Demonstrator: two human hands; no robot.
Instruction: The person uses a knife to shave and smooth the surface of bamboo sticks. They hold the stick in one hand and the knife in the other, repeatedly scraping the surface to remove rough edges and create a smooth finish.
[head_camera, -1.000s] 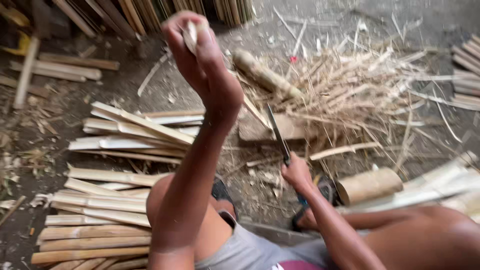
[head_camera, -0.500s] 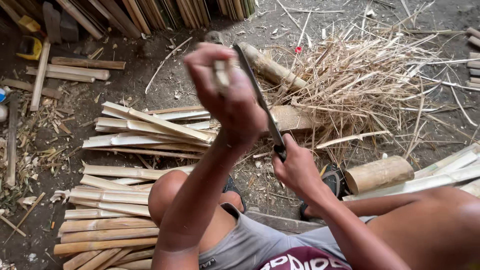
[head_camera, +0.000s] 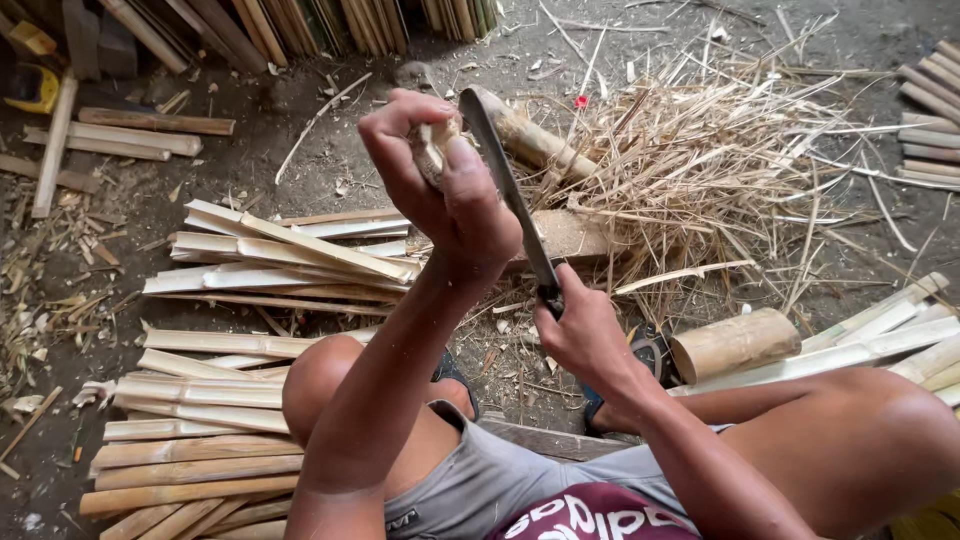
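Observation:
My left hand (head_camera: 445, 195) is raised in front of me, closed around the top end of a pale bamboo piece (head_camera: 432, 148) that I see end-on. My right hand (head_camera: 585, 335) grips the dark handle of a long knife (head_camera: 510, 190). The blade slants up and left, and its tip rests against the top of the bamboo piece, right beside my left thumb. Both forearms reach out over my bent knees.
Split bamboo slats (head_camera: 230, 400) lie stacked on the dirt floor at left. A heap of thin bamboo shavings (head_camera: 730, 160) lies ahead at right. A short bamboo log (head_camera: 735, 342) rests by my right knee, another log (head_camera: 535, 140) behind the knife, and a wooden block (head_camera: 575, 235) under it.
My right hand has lifted the knife from low by the block until its blade meets the bamboo end. My left hand has come lower and closer with the bamboo piece.

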